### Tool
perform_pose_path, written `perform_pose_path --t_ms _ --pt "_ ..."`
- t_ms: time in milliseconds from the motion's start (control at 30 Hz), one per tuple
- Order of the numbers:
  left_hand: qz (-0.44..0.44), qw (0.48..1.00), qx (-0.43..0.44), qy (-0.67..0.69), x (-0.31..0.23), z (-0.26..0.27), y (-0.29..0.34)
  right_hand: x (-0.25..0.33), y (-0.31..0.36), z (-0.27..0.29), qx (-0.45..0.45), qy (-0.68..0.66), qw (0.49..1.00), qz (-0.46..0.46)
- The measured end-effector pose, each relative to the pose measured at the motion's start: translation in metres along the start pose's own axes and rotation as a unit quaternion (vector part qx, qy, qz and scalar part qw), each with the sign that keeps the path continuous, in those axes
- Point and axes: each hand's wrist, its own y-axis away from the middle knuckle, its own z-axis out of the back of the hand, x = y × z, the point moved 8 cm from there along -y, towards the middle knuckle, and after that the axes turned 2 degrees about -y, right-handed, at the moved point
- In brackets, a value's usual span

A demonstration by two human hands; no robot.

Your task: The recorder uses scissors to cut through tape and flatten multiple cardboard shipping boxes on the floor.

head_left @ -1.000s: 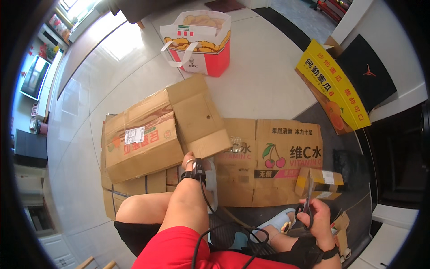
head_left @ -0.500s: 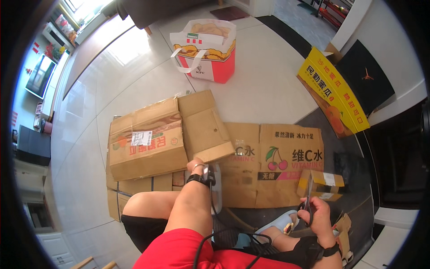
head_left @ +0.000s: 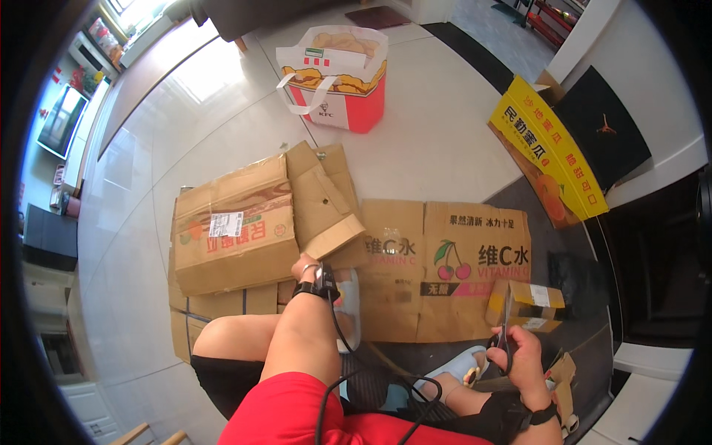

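A flattened brown cardboard box [head_left: 245, 256] with a white label lies tilted on a stack of other cardboard to my left. My left hand [head_left: 304, 267] grips its near right corner, fingers partly hidden, beside an opened-out flap [head_left: 330, 237]. My right hand [head_left: 523, 352] holds scissors [head_left: 506, 326] by the dark handles, blades pointing away from me and close together. Just beyond the blades sits a small carton with yellow-and-black sides [head_left: 541, 304]. Between my hands lies a flat cardboard sheet [head_left: 397, 297] printed with cherries.
A red and white carrier bag [head_left: 345, 107] stands on the tiled floor ahead. At the right, a yellow box [head_left: 552, 159] leans by a black panel [head_left: 602, 126]. A black cable [head_left: 337, 315] runs from my left wrist across my lap. Torn cardboard [head_left: 565, 389] lies beside my right wrist.
My left hand and the box have moved slightly left. The flap on its right has folded inward, showing more cardboard behind. My right hand still holds the scissors in much the same place.
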Motion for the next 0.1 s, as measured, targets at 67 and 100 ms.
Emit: perform_pose_path --t_ms 67,100 --pt "0.089 0.988 -0.033 0.119 0.0159 0.0043 0.0028 0.0043 -0.0005 -0.0002 0.002 -0.021 1.000 0.007" --pt "0.091 0.988 -0.032 0.119 0.0173 0.0031 0.0038 0.0033 -0.0010 -0.0008 0.005 -0.007 1.000 -0.003"
